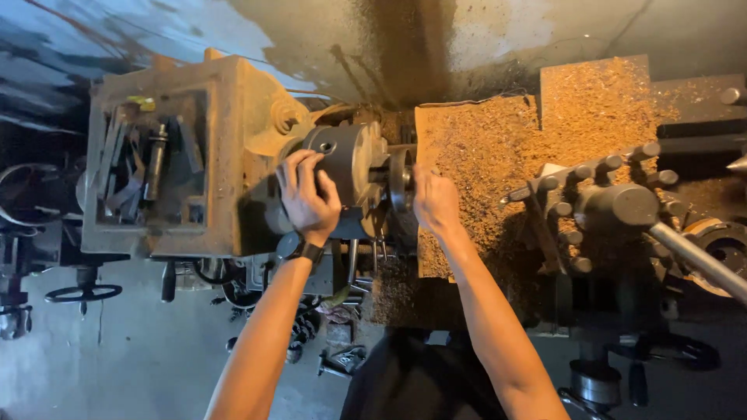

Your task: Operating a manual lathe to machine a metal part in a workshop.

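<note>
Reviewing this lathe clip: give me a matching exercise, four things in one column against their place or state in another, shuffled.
Things:
1. left hand
2. right hand
3. metal shavings
4. long handle

Places or states:
A. heaped golden over the lathe bed
B. sticking out from the tool post at the right
C. resting on the dark round chuck
D. at the round workpiece just right of the chuck

Pairs: 1-C, 2-D, 3-A, 4-B
</note>
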